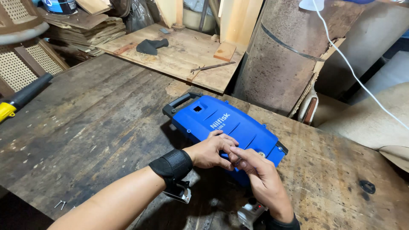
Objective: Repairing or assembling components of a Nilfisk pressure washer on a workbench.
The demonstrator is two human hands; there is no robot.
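- Right now both hands meet at the near end of a blue plastic machine housing (226, 125), which lies flat on the worn wooden workbench (93, 127).
- Left hand (211, 151) — fingers curled, resting on the housing's edge, black wrist strap (172, 165) behind it.
- Right hand (257, 170) — fingertips pressed together against the left fingers; whether they pinch anything, I cannot tell.
- At 10 o'clock, well apart, a yellow-and-black tool handle (21, 100).
- At 12 o'clock, a plywood sheet (179, 55).
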